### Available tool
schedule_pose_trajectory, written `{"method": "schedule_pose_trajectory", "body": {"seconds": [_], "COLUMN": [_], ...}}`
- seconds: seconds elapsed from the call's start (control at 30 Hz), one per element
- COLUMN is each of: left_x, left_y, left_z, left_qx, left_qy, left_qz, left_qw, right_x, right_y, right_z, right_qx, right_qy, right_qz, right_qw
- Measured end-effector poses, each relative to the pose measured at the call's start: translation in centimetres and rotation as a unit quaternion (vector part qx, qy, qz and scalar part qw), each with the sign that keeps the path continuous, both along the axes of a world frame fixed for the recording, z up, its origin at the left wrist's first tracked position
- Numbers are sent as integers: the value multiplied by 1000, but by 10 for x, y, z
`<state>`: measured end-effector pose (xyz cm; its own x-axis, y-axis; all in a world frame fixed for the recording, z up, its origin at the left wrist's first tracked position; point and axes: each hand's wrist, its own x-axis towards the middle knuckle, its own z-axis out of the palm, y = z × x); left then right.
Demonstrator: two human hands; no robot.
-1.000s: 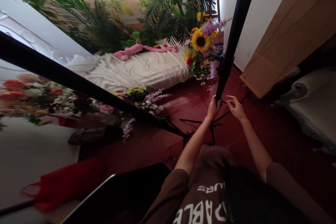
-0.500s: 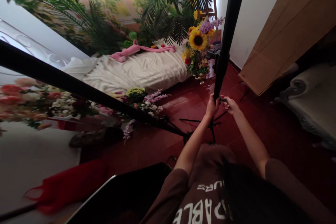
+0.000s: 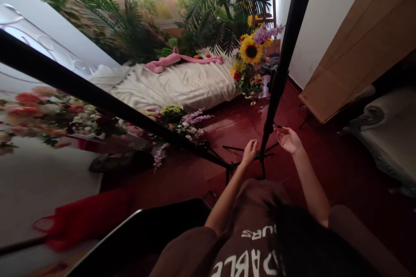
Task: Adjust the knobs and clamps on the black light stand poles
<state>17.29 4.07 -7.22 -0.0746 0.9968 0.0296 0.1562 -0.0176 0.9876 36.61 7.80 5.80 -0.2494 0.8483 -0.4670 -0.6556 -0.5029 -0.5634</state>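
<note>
A black stand pole (image 3: 280, 75) rises from spread tripod legs (image 3: 234, 148) on the red floor. Just left of the pole is my left hand (image 3: 250, 151), apart from it, its fingers curled together; whether anything is in them is too small to tell. On the pole's right side, my right hand (image 3: 289, 140) has its thumb and forefinger at a small dark knob (image 3: 277, 126) that sticks out from the pole, the palm turned up. A second black pole (image 3: 107, 101) slants across the left, its lower end near the tripod legs.
A bed with a cream cover (image 3: 182, 84) holds a pink plush toy (image 3: 169, 59). Sunflowers (image 3: 251, 50) stand behind the pole, more flowers (image 3: 29, 110) at the left. A brown board (image 3: 344, 47) and a pale sofa (image 3: 393, 125) are at the right.
My left hand has let go of the pole and moved down and left. My right hand has stayed at the knob, its palm more open to view. The camera view has shifted slightly.
</note>
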Motion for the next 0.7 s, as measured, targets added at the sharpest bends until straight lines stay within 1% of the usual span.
{"method": "schedule_pose_trajectory", "body": {"seconds": [0.03, 0.07, 0.13, 0.17, 0.2, 0.27, 0.3, 0.37, 0.4, 0.43, 0.47, 0.5, 0.6, 0.63, 0.7], "left_x": [-13, -26, -55, -70, -86, -117, -132, -157, -166, -173, -178, -180, -176, -173, -168], "left_y": [-19, -38, -72, -86, -96, -107, -107, -102, -98, -94, -90, -87, -80, -78, -73], "left_z": [-15, -29, -51, -58, -61, -58, -53, -35, -24, -11, 3, 16, 56, 66, 82], "left_qx": [-35, -66, -134, -166, -192, -199, -183, -127, -92, -53, -10, 23, 75, 91, 116], "left_qy": [7, 6, -25, -47, -63, -88, -95, -96, -90, -81, -69, -58, -39, -28, -8], "left_qz": [26, 70, 178, 228, 278, 369, 412, 479, 503, 511, 506, 487, 415, 394, 382], "left_qw": [999, 995, 975, 958, 939, 903, 888, 863, 854, 854, 860, 871, 906, 914, 917], "right_x": [-1, -1, -4, -6, -10, -21, -28, -46, -56, -66, -76, -86, -113, -122, -139], "right_y": [-5, -10, -16, -18, -19, -18, -18, -16, -15, -15, -14, -14, -15, -16, -18], "right_z": [1, 1, 0, -1, -3, -6, -7, -10, -11, -11, -11, -11, -7, -5, -1], "right_qx": [3, 4, -5, -16, -28, -52, -60, -64, -60, -56, -54, -55, -75, -83, -97], "right_qy": [-15, -27, -37, -34, -29, -24, -25, -33, -38, -41, -43, -43, -38, -37, -36], "right_qz": [5, 15, 41, 51, 60, 84, 100, 137, 155, 173, 191, 209, 255, 267, 290], "right_qw": [1000, 1000, 998, 998, 997, 995, 993, 988, 985, 982, 979, 975, 963, 959, 951]}}
